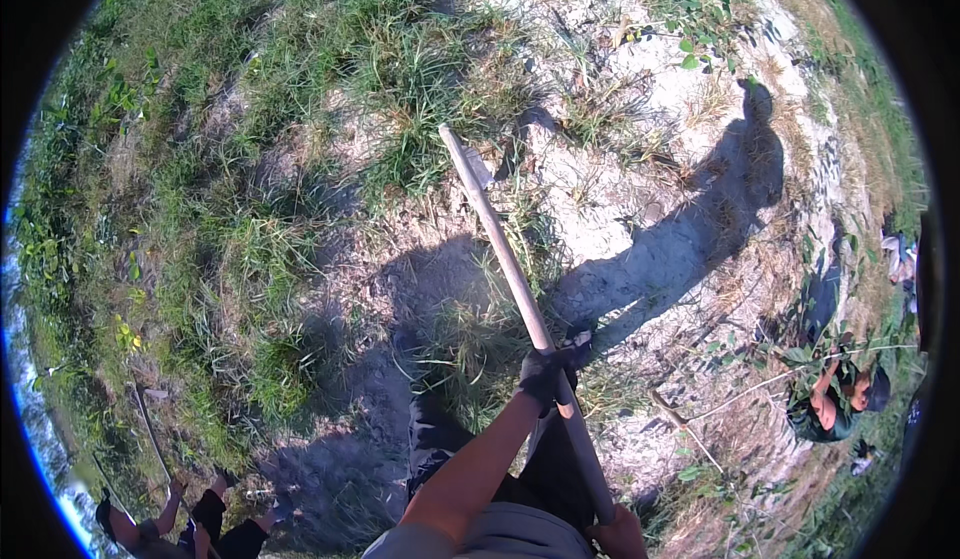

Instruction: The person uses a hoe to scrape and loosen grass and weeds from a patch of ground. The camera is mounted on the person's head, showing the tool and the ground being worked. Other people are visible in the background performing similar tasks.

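A long wooden-handled hoe (505, 255) slants across the view before me. Its pale metal blade (478, 167) shows beside the far end, partly hidden behind the shaft, close to a grass tuft (416, 143). In a dark glove, my left hand (546, 379) wraps around the middle of the handle. My right hand (619, 533) grips the near end at the bottom of the view, with no glove visible on it. Grass and pale, dry soil (600, 214) lie under the tool.
At lower left a person (161, 525) holds a long-handled tool (154, 439). Another person (832, 401) is bent over at right, near a thin cut branch (780, 379). Leafy plants (697, 11) grow at upper right. A long shadow (675, 251) crosses the soil.
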Action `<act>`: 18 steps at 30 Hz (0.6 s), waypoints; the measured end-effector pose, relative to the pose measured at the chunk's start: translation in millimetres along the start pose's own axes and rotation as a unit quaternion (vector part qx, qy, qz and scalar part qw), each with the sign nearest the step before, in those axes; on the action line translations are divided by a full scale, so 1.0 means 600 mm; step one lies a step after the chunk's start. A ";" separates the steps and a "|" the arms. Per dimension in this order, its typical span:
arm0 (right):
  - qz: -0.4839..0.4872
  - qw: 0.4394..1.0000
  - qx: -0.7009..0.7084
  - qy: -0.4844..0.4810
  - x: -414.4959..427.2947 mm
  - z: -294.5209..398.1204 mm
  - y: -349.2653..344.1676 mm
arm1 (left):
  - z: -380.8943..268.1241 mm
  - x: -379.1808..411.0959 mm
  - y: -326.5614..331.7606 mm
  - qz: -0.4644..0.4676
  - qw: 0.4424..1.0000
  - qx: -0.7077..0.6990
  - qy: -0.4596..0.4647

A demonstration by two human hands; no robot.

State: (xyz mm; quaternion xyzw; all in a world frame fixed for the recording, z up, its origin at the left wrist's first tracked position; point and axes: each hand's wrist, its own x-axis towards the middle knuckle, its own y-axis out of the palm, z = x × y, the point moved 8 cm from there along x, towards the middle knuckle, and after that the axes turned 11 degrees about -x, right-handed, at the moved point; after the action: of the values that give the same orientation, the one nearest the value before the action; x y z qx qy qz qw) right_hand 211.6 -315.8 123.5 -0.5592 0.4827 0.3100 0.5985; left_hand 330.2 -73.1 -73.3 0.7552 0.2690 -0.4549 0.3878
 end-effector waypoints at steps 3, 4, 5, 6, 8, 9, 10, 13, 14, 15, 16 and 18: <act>0.080 0.993 0.074 -0.051 -0.049 -0.009 0.037 | 0.085 -0.007 -0.032 -0.019 0.997 -0.025 -0.074; 0.096 0.991 0.070 -0.068 -0.070 0.002 0.039 | 0.136 -0.002 -0.059 -0.028 0.997 -0.025 -0.066; 0.101 0.991 0.051 -0.075 -0.086 0.016 0.033 | 0.182 -0.001 -0.082 -0.034 0.997 -0.023 -0.062; 0.095 0.992 0.037 -0.071 -0.103 0.024 0.026 | 0.209 -0.021 -0.081 -0.038 0.996 -0.010 -0.081; 0.075 0.994 0.009 -0.073 -0.126 0.056 0.005 | 0.218 -0.051 -0.086 -0.022 0.991 0.101 -0.085; 0.061 0.995 -0.003 -0.078 -0.136 0.073 -0.006 | 0.210 -0.055 -0.089 -0.004 0.978 0.198 -0.066; 0.048 0.995 -0.018 -0.086 -0.147 0.089 -0.017 | 0.207 -0.058 -0.089 0.028 0.973 0.222 -0.052; 0.012 0.993 -0.044 -0.110 -0.180 0.127 -0.051 | 0.178 -0.065 -0.068 0.118 0.912 0.394 0.013; 0.009 0.993 -0.044 -0.112 -0.186 0.135 -0.061 | 0.167 -0.070 -0.056 0.159 0.895 0.415 0.037; 0.012 0.992 -0.041 -0.116 -0.193 0.141 -0.073 | 0.155 -0.071 -0.045 0.208 0.856 0.457 0.123; 0.038 0.994 -0.023 -0.098 -0.193 0.136 -0.082 | 0.149 -0.074 -0.034 0.257 0.805 0.494 0.206; 0.089 0.994 0.000 -0.064 -0.192 0.138 -0.100 | 0.143 -0.073 -0.018 0.301 0.751 0.516 0.281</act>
State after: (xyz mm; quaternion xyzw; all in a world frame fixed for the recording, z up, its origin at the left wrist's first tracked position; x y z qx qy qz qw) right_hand 246.2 -227.3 244.8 -0.4928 0.4911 0.3972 0.5985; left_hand 261.6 -140.4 -62.2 0.9761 -0.1508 -0.1520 -0.0372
